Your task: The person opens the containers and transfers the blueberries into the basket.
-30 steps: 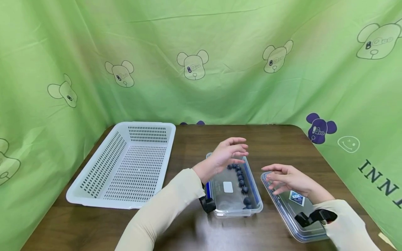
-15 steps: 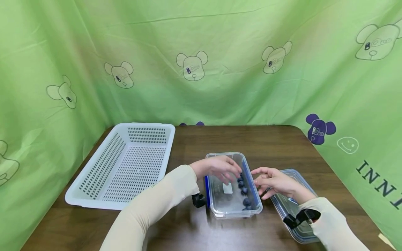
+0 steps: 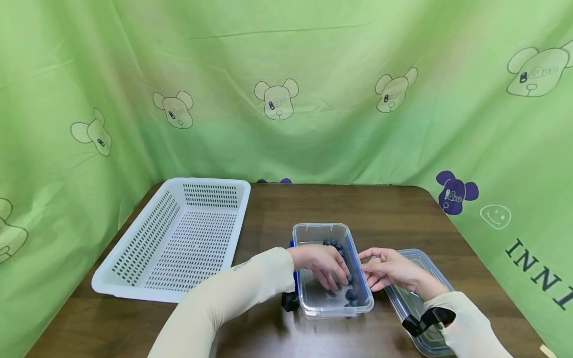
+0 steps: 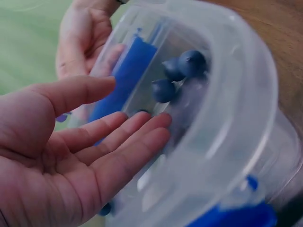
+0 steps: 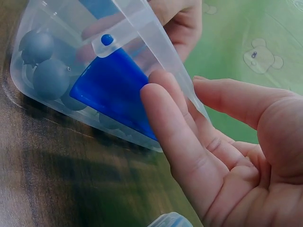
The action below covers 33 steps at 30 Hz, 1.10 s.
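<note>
A clear plastic container (image 3: 313, 231) with blue side clips sits in the middle of the brown table, holding several blueberries (image 3: 336, 244). My left hand (image 3: 326, 266) reaches inside it, fingers straight and spread over the bottom near the berries (image 4: 179, 71). My right hand (image 3: 384, 268) rests open against the container's right outer wall, fingertips (image 5: 163, 101) touching the blue clip (image 5: 113, 85). The container (image 5: 142, 35) shows close up in the right wrist view, with berries (image 5: 42, 64) at its corner. The container's clear lid (image 3: 425, 343) lies on the table under my right forearm.
A white perforated basket (image 3: 179, 238) stands at the left of the table. Green cloth with bear prints (image 3: 276, 99) hangs behind and along both sides. The brown table (image 3: 394, 214) runs to its far edge behind the container.
My left hand has dropped from above the container down into it, toward the berries. My right hand has moved left from over the lid to the container's right wall.
</note>
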Each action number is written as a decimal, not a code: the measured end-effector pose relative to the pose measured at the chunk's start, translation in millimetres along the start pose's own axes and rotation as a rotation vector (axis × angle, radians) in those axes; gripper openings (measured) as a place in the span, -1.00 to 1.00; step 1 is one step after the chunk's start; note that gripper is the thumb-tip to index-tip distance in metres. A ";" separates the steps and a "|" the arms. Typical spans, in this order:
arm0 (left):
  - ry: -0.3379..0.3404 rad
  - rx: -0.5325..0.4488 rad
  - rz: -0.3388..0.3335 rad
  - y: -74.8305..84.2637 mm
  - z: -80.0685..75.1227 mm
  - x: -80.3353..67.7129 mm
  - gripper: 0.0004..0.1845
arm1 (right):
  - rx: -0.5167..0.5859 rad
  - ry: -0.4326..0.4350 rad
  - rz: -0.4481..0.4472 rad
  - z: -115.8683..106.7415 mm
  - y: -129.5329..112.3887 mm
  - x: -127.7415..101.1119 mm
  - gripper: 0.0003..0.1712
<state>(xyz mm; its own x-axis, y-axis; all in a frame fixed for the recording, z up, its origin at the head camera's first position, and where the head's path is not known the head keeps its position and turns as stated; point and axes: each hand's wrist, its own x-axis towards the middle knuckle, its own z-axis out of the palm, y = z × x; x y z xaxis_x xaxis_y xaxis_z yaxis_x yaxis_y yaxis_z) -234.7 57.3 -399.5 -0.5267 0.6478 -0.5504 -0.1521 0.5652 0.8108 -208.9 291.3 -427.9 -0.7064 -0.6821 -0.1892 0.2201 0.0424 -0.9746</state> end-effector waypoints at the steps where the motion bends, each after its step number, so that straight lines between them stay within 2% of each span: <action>1: 0.001 0.000 0.001 -0.3 2.5 1.8 -0.86 | 0.004 -0.002 -0.001 0.2 0.1 -0.3 -0.72; 11: 0.018 0.043 0.049 -3.2 21.6 14.8 -0.95 | -0.014 0.002 -0.013 -3.8 -1.6 -2.3 -0.73; 20: 0.047 0.111 0.008 -4.8 34.4 16.6 -0.94 | 0.020 -0.014 -0.018 -2.0 3.1 0.1 -0.73; 26: 0.070 0.110 0.017 -5.8 37.5 14.9 -0.91 | 0.017 -0.006 -0.009 -1.2 3.1 -0.8 -0.73; 33: 0.081 0.071 0.074 -6.9 32.2 15.8 -0.90 | 0.000 0.019 0.008 0.1 2.6 1.0 -0.74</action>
<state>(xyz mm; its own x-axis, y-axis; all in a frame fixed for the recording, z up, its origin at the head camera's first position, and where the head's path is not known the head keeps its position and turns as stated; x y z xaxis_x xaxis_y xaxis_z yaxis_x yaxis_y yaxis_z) -215.1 80.0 -420.2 -0.6003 0.6475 -0.4694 -0.0521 0.5541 0.8308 -209.0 290.6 -430.6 -0.7173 -0.6678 -0.1990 0.2256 0.0476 -0.9730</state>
